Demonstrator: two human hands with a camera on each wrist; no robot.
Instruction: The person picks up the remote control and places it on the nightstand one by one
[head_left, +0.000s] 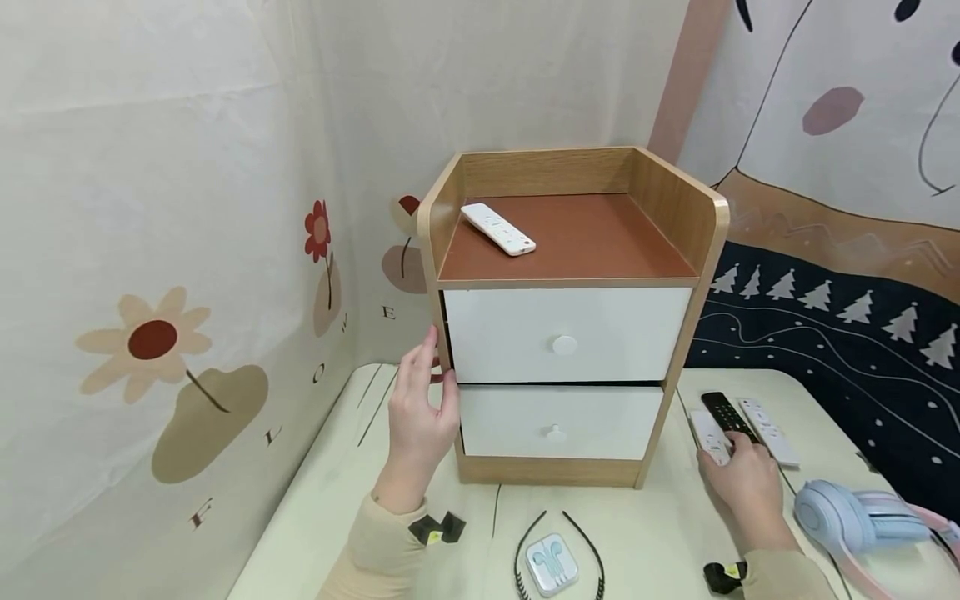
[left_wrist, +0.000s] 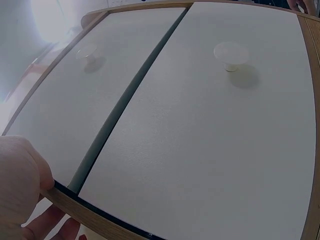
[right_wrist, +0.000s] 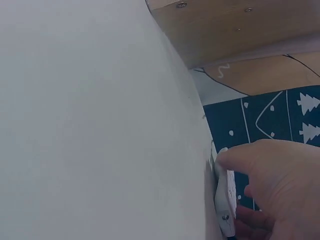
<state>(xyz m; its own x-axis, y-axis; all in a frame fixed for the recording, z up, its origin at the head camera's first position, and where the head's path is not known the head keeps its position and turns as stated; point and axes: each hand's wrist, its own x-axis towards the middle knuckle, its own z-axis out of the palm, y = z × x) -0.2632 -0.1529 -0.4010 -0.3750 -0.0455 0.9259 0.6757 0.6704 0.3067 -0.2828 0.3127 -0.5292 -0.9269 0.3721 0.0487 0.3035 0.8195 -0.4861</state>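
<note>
My left hand (head_left: 423, 417) lies against the left side of a wooden cabinet (head_left: 551, 472) with two white drawers. In the left wrist view its thumb touches the cabinet's front edge and its fingers extend round the outer side. My right hand (head_left: 746, 483) is low over several remotes on the table to the right. It pinches a white remote control (head_left: 707, 433), thumb on its left side and fingers on the other, as the right wrist view also shows. A black remote control (head_left: 726, 414) lies beside it, partly under the fingers. Another white remote control (head_left: 770, 433) lies further right.
A white remote control (head_left: 498, 229) lies on the cabinet's brown top. In front are a black headband (head_left: 598, 557) and an earphone case (head_left: 552, 565). Blue and pink headphones (head_left: 840, 512) sit at the right. Printed cloth (head_left: 247, 208) hangs behind the table.
</note>
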